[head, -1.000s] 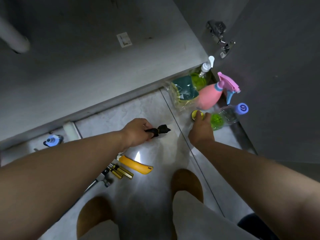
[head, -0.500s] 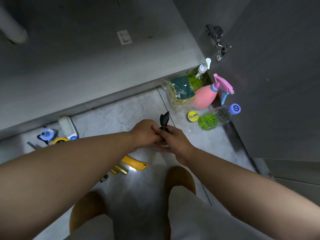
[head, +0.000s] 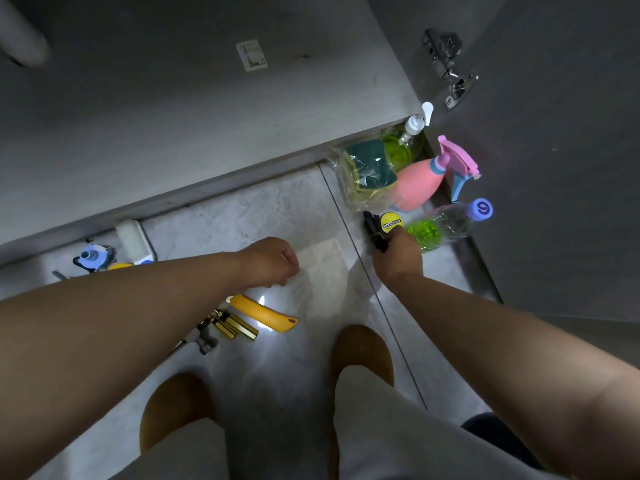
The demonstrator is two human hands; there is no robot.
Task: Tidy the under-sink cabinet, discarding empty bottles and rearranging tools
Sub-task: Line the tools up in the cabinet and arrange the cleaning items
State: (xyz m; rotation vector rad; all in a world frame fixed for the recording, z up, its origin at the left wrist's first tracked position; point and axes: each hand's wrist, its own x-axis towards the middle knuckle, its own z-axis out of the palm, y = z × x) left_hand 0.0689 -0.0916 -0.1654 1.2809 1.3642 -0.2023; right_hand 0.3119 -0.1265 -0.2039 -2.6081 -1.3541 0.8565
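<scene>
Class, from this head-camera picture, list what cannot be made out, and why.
Head view:
Black object in the right hand: fingers cover its lower end; identity unclear.
Yellow tin label: too small to read.
Tools: left forearm covers them partly.
Left hand: palm down, contents hidden.

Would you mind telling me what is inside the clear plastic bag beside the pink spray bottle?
The clear bag holds a dark green sponge with yellow material beneath. How many pieces is unclear; the pink spray bottle covers its right edge.
</scene>
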